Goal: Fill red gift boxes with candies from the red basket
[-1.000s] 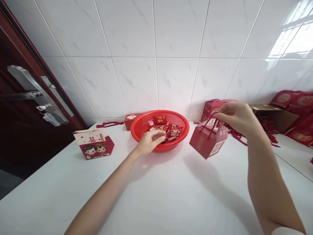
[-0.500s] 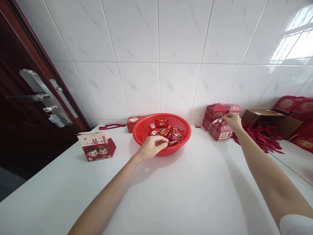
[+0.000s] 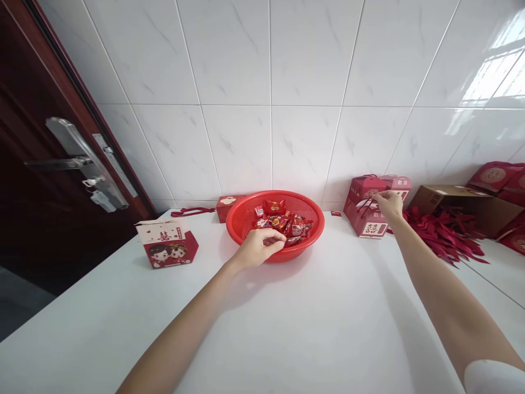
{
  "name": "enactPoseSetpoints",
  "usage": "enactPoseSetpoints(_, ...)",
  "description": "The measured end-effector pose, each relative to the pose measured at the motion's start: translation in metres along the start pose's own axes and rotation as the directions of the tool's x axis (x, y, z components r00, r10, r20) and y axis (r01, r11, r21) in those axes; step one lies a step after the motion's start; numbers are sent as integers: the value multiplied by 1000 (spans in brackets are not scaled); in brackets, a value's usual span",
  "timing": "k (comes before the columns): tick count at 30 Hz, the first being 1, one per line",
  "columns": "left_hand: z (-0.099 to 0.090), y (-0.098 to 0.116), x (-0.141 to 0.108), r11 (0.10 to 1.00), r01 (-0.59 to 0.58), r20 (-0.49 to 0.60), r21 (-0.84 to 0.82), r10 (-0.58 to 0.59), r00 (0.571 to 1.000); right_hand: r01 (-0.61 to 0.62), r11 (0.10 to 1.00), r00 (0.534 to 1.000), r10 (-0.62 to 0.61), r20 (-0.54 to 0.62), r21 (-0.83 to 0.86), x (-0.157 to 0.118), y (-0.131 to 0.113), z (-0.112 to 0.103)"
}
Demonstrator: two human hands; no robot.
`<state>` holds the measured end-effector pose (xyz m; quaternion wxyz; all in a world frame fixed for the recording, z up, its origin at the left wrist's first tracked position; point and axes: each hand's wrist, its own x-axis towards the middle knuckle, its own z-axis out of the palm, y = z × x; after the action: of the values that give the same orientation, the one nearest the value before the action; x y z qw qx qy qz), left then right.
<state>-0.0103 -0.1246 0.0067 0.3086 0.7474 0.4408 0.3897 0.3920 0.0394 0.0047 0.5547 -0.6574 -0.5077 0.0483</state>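
Observation:
A red plastic colander (image 3: 315,237) stands on the white table, holding several wrapped candies (image 3: 301,227). My left hand (image 3: 258,247) hovers over the colander's front rim, its fingers curved and a gap showing between thumb and fingertips. Nothing is visible in it. To the right, my right hand (image 3: 391,204) pinches the ribbon handle of a red and pink candy box (image 3: 372,224). That box is upright at the front of a small group of similar boxes (image 3: 363,187). Whether its base touches the table I cannot tell.
At left stands a red box with two cartoon figures (image 3: 174,251), its pale flap raised. A smaller red box (image 3: 225,209) and a ribbon (image 3: 192,211) lie behind. Dark red ribbons (image 3: 445,232) spill from a cardboard carton (image 3: 467,205) at right. A door handle (image 3: 61,163) is far left.
The view has turned slightly left. My right hand and its box have shifted a little left relative to the boxes behind. My left hand has hardly moved.

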Motion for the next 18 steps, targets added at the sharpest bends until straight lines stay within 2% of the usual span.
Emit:
enactPoseSetpoints(4, 0, -3, 0, 1000, -11, 0, -5, 11, 1000, -135, 990, 991, 135, -10, 37, -7, -6, 4)
enactPoseSetpoints(9, 0, -6, 0, 1000, 7, -3, 3, -7, 1000, -175, 984, 984, 175, 18, 40, -18, -16, 2)
enactPoseSetpoints(12, 0, -7, 0, 1000, 6, -2, 4, -6, 1000, -151, 989, 987, 151, 61, -2, -19, -21, 0)
enactPoseSetpoints(18, 1, -4, -1, 1000, -14, 0, -17, 14, 1000, -3, 957, 992, 39, 120, -289, -14, -31, 3)
